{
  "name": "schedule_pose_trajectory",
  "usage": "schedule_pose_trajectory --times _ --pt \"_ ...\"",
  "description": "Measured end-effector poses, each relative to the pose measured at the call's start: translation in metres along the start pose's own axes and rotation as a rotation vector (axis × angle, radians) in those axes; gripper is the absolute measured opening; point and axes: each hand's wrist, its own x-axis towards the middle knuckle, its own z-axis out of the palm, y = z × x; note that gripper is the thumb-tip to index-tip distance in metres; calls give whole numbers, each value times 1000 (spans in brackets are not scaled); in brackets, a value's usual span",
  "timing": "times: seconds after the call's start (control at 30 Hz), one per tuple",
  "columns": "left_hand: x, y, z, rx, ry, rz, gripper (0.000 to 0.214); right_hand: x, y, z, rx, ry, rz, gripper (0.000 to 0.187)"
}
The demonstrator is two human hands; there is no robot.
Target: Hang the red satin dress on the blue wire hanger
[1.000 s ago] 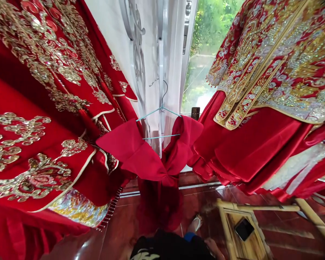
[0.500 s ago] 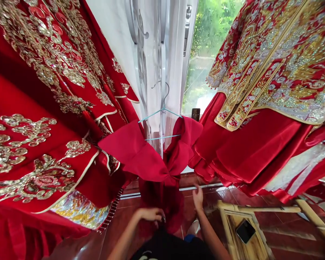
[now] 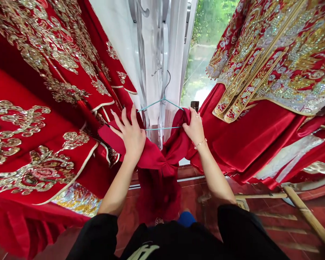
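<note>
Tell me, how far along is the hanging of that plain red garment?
Done: the red garment hangs on the blue hanger by the window. In hand: the left hand lies flat on one flap, the right hand grips the other. Left, probably: evening out both bunched flaps.

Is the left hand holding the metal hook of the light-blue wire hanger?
No, the left hand lies spread flat on the plain red satin garment, below the light-blue wire hanger.
</note>
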Motion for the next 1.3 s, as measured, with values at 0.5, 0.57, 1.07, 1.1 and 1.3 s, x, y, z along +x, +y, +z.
schedule_pose_trajectory --times 0.5,0.57,1.07,1.1,1.3 --pt "31 -41 -28 175 -177 59 54 -4 -1 -28 -379 -76 42 43" --pt "34 -46 -31 180 -199 94 51 -4 -2 -26 -418 -53 32 38" --pt "39 -55 -38 97 -279 130 56 -12 -20 -38 -595 -139 52 34" --pt "39 -55 -37 92 -277 126 56 -13 -21 -39 -593 -145 53 34" --pt "35 -46 -30 134 -215 58 50 -19 -24 -45 -583 -171 68 30"
